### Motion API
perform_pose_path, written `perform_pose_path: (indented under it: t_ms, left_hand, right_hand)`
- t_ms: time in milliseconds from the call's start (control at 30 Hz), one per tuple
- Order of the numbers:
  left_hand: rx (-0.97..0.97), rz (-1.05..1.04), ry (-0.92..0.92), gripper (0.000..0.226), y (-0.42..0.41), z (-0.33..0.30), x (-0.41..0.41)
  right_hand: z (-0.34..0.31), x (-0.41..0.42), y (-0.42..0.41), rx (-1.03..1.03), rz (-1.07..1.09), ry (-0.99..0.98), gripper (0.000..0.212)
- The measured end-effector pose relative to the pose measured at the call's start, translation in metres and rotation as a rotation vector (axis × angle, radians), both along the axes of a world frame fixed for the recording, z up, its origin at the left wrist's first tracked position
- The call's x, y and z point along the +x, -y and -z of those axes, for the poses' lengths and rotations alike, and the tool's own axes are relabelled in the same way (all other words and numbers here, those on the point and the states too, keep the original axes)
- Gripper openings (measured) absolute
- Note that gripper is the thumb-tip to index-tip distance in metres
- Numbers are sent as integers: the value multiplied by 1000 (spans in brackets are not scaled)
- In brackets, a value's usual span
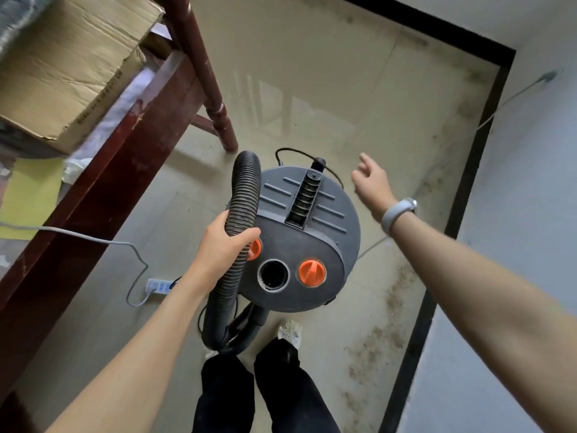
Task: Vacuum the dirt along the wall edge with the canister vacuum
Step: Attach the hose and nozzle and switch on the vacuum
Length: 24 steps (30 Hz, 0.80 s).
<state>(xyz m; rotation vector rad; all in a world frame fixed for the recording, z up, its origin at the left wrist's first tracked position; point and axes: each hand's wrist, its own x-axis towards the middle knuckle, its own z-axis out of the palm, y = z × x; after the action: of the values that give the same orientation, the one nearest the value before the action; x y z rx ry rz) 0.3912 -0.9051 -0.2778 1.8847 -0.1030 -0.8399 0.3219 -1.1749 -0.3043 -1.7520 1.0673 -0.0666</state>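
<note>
gripping the hose (245, 195) is the left hand (223, 248), while the right hand (371, 184) reaches out, fingers relaxed.

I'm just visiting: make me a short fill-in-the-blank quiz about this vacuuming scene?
1. The left hand grips the ribbed black ____.
2. The knobs on the canister vacuum are coloured ____.
3. The right hand holds ____.
4. The dirt lies beside the black ____ of the wall.

Missing words: hose; orange; nothing; baseboard
</note>
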Motion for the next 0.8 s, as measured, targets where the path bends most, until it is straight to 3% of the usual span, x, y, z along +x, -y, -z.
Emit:
perform_pose_path:
  t_ms: [167,400,567,800]
  left_hand:
    - [-111,-119,-150,11,-14,-6,7]
    - [-237,-274,-255,13,-52,-17,11]
    - [-307,-335,-298,15,-98,-21,3]
    - [-371,-286,-295,16,-208,-33,-25]
  right_hand:
    - [-3,-26,-101,220,-67,147,23]
    - [-11,-56,-220,509,-472,36,32]
    - [-4,-70,-293,401,-645,-40,45]
    - [-9,-101,-403,197,-587,-13,42]
